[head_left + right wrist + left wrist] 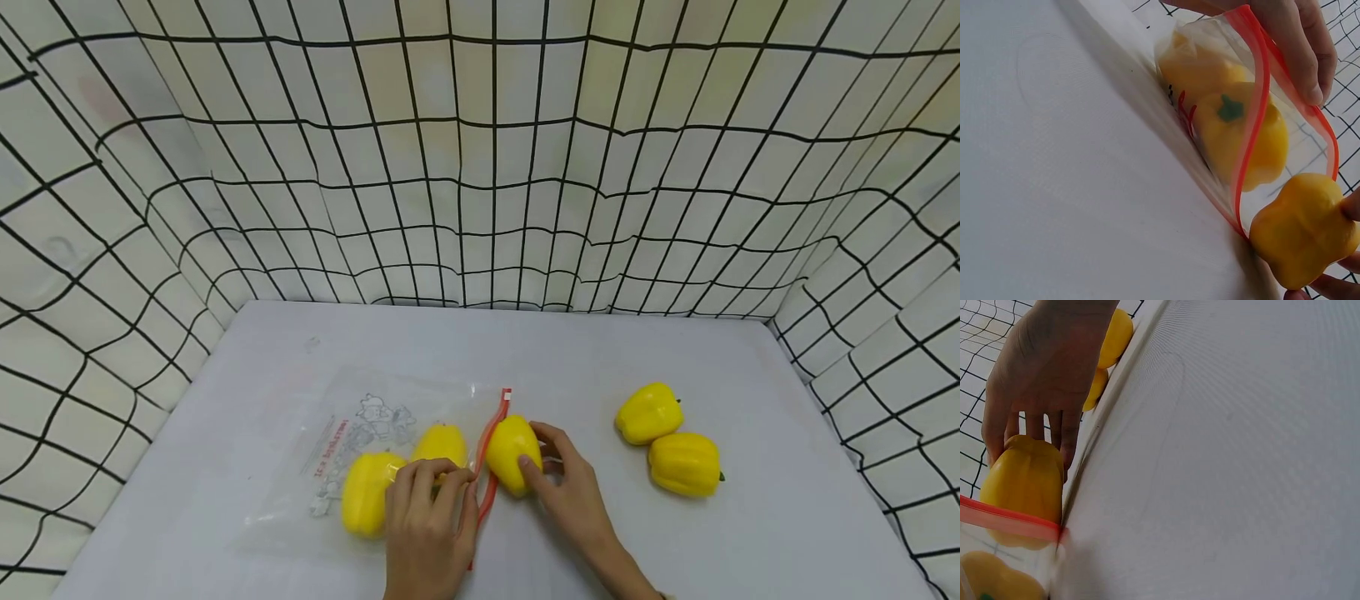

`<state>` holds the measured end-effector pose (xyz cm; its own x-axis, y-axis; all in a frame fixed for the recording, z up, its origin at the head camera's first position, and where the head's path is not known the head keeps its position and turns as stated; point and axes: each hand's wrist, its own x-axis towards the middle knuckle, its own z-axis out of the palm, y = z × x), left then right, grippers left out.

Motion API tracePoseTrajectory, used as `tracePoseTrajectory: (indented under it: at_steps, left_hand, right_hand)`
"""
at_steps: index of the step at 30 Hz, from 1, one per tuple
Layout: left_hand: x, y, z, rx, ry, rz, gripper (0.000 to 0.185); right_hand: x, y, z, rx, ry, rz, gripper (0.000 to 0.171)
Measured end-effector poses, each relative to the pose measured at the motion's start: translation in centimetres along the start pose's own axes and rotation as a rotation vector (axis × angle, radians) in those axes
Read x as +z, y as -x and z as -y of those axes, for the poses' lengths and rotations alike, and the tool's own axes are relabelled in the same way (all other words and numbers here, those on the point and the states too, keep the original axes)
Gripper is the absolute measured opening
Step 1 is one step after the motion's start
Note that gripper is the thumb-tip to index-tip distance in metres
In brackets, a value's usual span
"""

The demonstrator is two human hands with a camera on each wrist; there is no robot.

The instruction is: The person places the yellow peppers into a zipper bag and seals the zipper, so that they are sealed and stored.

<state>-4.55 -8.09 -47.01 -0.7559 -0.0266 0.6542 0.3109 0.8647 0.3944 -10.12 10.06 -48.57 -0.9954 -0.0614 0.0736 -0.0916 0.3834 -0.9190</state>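
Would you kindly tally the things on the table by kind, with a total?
Yellow peppers: 5 (two inside the bag, one at its mouth held by the right hand, two loose at the right)
Zip bags: 1
Total: 6

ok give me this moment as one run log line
left hand holds zip bag mouth open | right hand grips yellow pepper at the mouth | two peppers inside | two on table

Head view looks down on the counter [750, 517] from above; both wrist views sit low and close, sharing the bag's mouth [1254, 125]
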Motion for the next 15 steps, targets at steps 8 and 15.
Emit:
tracePoseTrajectory:
  at_steps: [8, 15]
  left_hand:
    - [0.22, 0.10, 0.00, -0.002, 0.008, -0.017, 0.012]
    - [0.37, 0.21, 0.09, -0.048, 0.032, 0.020, 0.012]
  right_hand:
    - [0.47, 0.29, -0.23, 0.008, -0.012, 0.006, 0.043]
    - [0.99, 0.76, -0.13, 0.023, -0.056, 0.044, 0.044]
